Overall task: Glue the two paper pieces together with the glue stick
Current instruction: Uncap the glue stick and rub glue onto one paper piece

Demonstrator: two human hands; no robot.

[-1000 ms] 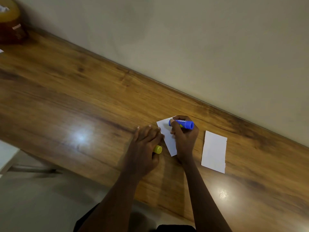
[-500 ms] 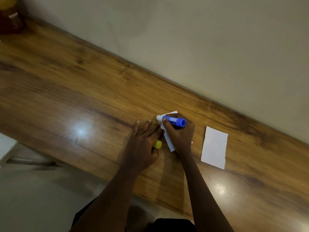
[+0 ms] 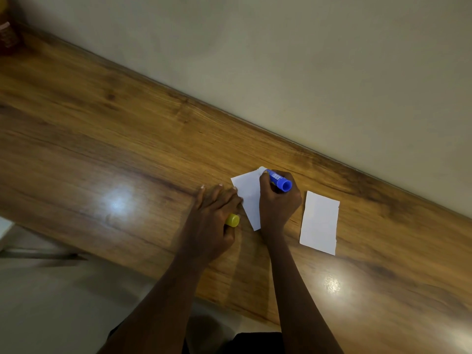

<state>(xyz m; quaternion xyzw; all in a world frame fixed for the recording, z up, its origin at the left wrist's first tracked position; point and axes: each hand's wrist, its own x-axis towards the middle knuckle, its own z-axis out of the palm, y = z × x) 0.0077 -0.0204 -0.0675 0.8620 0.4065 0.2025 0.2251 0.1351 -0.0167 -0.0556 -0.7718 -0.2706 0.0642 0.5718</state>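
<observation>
A white paper piece [image 3: 249,198] lies on the wooden table [image 3: 102,154]. My right hand [image 3: 279,204] grips a blue glue stick [image 3: 279,180], its tip pressed at the paper's far corner. My left hand [image 3: 213,215] rests flat beside the paper, fingertips on its left edge, with the yellow glue cap [image 3: 233,220] tucked under the thumb. A second white paper piece [image 3: 319,222] lies flat to the right, apart from both hands.
A beige wall [image 3: 306,60] runs along the table's far edge. A dark jar [image 3: 9,34] stands at the far left corner. The table's near edge drops to a pale floor [image 3: 51,302] at lower left.
The glue stick has moved from the paper's left corner up to its far corner. The left hand stays on the paper's edge. The view shifted slightly.
</observation>
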